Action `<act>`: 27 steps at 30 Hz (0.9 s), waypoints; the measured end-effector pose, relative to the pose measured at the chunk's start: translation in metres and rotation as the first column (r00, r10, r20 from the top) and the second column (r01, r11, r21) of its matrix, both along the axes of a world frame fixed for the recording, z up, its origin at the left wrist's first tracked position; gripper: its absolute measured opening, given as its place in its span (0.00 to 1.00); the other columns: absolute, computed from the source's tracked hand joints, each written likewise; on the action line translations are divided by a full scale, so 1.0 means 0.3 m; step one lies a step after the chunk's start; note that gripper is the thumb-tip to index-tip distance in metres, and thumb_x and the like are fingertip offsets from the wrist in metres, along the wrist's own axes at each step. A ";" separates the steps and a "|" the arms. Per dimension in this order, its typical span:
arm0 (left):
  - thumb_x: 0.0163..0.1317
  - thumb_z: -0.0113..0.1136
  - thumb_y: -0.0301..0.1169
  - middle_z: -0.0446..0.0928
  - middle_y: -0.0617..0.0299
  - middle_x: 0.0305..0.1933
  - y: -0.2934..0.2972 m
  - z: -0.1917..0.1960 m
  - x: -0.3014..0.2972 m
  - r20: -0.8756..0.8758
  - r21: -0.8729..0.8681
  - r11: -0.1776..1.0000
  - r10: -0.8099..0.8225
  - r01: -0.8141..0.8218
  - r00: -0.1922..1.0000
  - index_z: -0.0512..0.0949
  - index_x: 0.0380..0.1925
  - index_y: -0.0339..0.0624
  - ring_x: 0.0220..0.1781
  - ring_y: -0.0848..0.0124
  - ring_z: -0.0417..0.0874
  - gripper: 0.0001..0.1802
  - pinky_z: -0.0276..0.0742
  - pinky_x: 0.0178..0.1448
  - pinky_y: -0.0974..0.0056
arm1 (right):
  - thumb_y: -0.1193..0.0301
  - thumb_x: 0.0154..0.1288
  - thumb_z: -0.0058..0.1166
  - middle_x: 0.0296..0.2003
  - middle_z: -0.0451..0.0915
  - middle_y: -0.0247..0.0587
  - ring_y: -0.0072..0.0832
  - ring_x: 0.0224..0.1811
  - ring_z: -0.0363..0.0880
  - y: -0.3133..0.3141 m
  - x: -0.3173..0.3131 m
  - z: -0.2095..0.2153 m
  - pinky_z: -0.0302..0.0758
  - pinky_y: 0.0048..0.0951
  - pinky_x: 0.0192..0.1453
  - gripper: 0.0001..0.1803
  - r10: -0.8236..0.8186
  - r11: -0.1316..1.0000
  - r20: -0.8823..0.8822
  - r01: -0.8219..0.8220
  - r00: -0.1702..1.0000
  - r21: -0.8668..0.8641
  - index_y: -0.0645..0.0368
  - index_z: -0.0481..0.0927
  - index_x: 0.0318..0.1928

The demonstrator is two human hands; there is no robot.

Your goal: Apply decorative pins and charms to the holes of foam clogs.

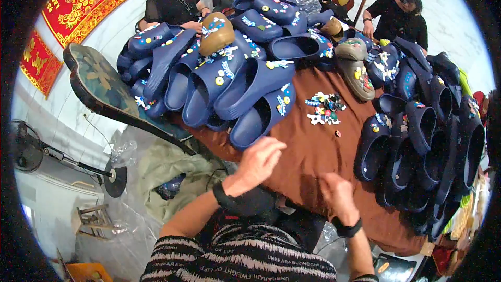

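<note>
My left hand (257, 164) is over the near left edge of the brown cloth, just below a navy blue clog (249, 131) with colourful charms on its top. Its fingers stretch out to the right, and nothing shows in them. My right hand (339, 194) is above the near part of the cloth, left of several dark navy clogs (373, 151). Its fingers are bent and smeared by motion, so what they hold, if anything, is hidden. Beyond both hands lies a small heap of loose shoe charms (326, 107), with a single reddish charm (337, 133) closer to me.
A brown cloth (300, 162) covers the table. Navy clogs (198, 89) pile up at the left, with a tan clog (217, 34) on top. Grey-brown clogs (359, 78) lie right of centre. Two people sit across. A chair (99, 81) and a fan (28, 149) stand left.
</note>
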State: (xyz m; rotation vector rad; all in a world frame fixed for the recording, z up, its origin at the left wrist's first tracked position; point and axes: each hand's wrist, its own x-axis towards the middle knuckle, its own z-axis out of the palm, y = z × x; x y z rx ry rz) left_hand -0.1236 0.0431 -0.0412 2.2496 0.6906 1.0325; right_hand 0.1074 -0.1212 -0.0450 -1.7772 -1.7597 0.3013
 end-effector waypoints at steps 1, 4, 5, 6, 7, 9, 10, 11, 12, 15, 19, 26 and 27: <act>0.67 0.56 0.25 0.80 0.49 0.46 0.040 0.046 -0.023 0.021 0.066 0.996 0.054 -0.055 0.998 0.81 0.46 0.36 0.51 0.53 0.82 0.10 0.78 0.57 0.55 | 0.77 0.62 0.58 0.40 0.84 0.52 0.52 0.42 0.84 0.014 -0.039 -0.034 0.81 0.44 0.45 0.12 0.015 0.999 0.007 -0.015 1.000 -0.032 0.59 0.82 0.47; 0.66 0.57 0.24 0.80 0.48 0.50 0.153 0.143 -0.075 0.030 0.169 0.964 0.202 -0.204 0.979 0.81 0.49 0.36 0.55 0.53 0.81 0.13 0.75 0.62 0.56 | 0.74 0.65 0.59 0.40 0.85 0.53 0.50 0.40 0.85 0.037 -0.103 -0.043 0.81 0.42 0.44 0.11 0.024 0.999 -0.149 -0.028 0.988 -0.021 0.61 0.82 0.48; 0.66 0.57 0.25 0.80 0.48 0.51 0.193 0.161 -0.084 0.026 0.209 0.948 0.239 -0.239 0.971 0.81 0.50 0.35 0.57 0.53 0.80 0.13 0.74 0.63 0.56 | 0.74 0.65 0.59 0.40 0.85 0.53 0.50 0.40 0.85 0.040 -0.110 -0.018 0.81 0.42 0.44 0.11 0.010 1.000 -0.153 -0.013 0.988 -0.021 0.61 0.82 0.48; 0.67 0.56 0.26 0.79 0.47 0.52 0.232 0.168 -0.099 0.018 0.217 0.942 0.260 -0.257 0.966 0.80 0.51 0.36 0.58 0.51 0.79 0.14 0.73 0.64 0.54 | 0.74 0.65 0.59 0.39 0.85 0.52 0.47 0.38 0.85 0.046 -0.120 0.048 0.81 0.39 0.42 0.11 -0.043 0.999 -0.280 0.035 0.959 -0.033 0.62 0.83 0.47; 0.68 0.56 0.28 0.78 0.46 0.53 0.275 0.168 -0.107 0.012 0.224 0.935 0.278 -0.273 0.961 0.79 0.53 0.37 0.60 0.48 0.77 0.15 0.72 0.65 0.52 | 0.74 0.66 0.59 0.37 0.85 0.50 0.43 0.36 0.85 0.049 -0.126 0.127 0.80 0.36 0.41 0.10 -0.098 0.995 -0.400 0.084 0.911 -0.052 0.62 0.84 0.46; 0.68 0.57 0.31 0.78 0.44 0.55 0.359 0.158 -0.114 -0.018 0.212 0.919 0.345 -0.333 0.939 0.76 0.57 0.34 0.61 0.47 0.77 0.19 0.71 0.66 0.51 | 0.76 0.64 0.59 0.34 0.83 0.46 0.34 0.35 0.83 0.040 -0.126 0.306 0.77 0.30 0.40 0.10 0.034 0.995 -0.477 0.016 0.878 0.101 0.65 0.84 0.44; 0.69 0.58 0.33 0.77 0.43 0.56 0.415 0.137 -0.121 -0.040 0.101 0.943 0.323 -0.318 0.946 0.75 0.58 0.33 0.62 0.47 0.77 0.22 0.71 0.67 0.52 | 0.77 0.62 0.58 0.35 0.84 0.45 0.36 0.37 0.83 0.019 -0.127 0.380 0.78 0.32 0.42 0.09 0.096 0.988 -0.542 -0.014 0.835 0.155 0.66 0.85 0.43; 0.69 0.58 0.36 0.77 0.42 0.58 0.472 0.122 -0.130 -0.059 -0.011 0.954 0.300 -0.301 0.952 0.74 0.60 0.32 0.62 0.48 0.77 0.24 0.71 0.67 0.52 | 0.77 0.58 0.59 0.36 0.85 0.46 0.37 0.38 0.84 0.002 -0.126 0.446 0.79 0.33 0.43 0.10 0.224 0.941 -0.520 -0.045 0.824 0.334 0.65 0.85 0.41; 0.69 0.58 0.40 0.77 0.40 0.59 0.527 0.109 -0.133 -0.126 -0.079 0.951 0.289 -0.300 0.949 0.73 0.61 0.31 0.63 0.48 0.77 0.28 0.71 0.68 0.53 | 0.76 0.54 0.60 0.37 0.85 0.48 0.39 0.37 0.85 -0.019 -0.127 0.499 0.80 0.37 0.42 0.12 0.339 0.869 -0.476 -0.078 0.811 0.488 0.65 0.86 0.40; 0.68 0.57 0.51 0.76 0.37 0.62 0.627 0.149 -0.009 -0.342 -0.094 0.978 0.142 -0.184 0.929 0.72 0.62 0.28 0.66 0.49 0.76 0.36 0.70 0.69 0.54 | 0.74 0.58 0.58 0.34 0.85 0.50 0.43 0.28 0.85 -0.029 -0.219 0.593 0.84 0.41 0.31 0.05 0.740 0.494 -0.491 0.124 0.459 0.860 0.61 0.82 0.28; 0.72 0.54 0.46 0.78 0.44 0.61 0.685 0.141 0.000 -0.367 -0.313 0.947 -0.056 -0.067 0.929 0.72 0.62 0.31 0.64 0.56 0.78 0.30 0.70 0.68 0.58 | 0.63 0.69 0.61 0.57 0.74 0.35 0.40 0.55 0.76 -0.092 -0.124 0.731 0.75 0.49 0.54 0.19 0.878 0.477 -0.363 -0.515 0.312 0.712 0.39 0.81 0.60; 0.71 0.52 0.36 0.77 0.37 0.54 0.528 0.148 0.003 -0.237 0.214 0.972 -0.041 0.093 0.971 0.76 0.51 0.28 0.61 0.42 0.75 0.19 0.69 0.65 0.47 | 0.68 0.67 0.62 0.52 0.76 0.27 0.38 0.53 0.78 -0.155 -0.133 0.764 0.77 0.44 0.52 0.09 0.825 0.559 -0.379 -0.508 0.420 0.655 0.45 0.81 0.47; 0.71 0.52 0.35 0.77 0.37 0.53 0.496 0.138 -0.004 -0.194 0.350 0.935 0.013 0.057 0.981 0.76 0.49 0.27 0.61 0.41 0.74 0.19 0.67 0.66 0.46 | 0.68 0.67 0.62 0.52 0.76 0.27 0.38 0.53 0.78 -0.162 -0.129 0.763 0.77 0.44 0.52 0.09 0.822 0.562 -0.378 -0.501 0.426 0.658 0.45 0.81 0.47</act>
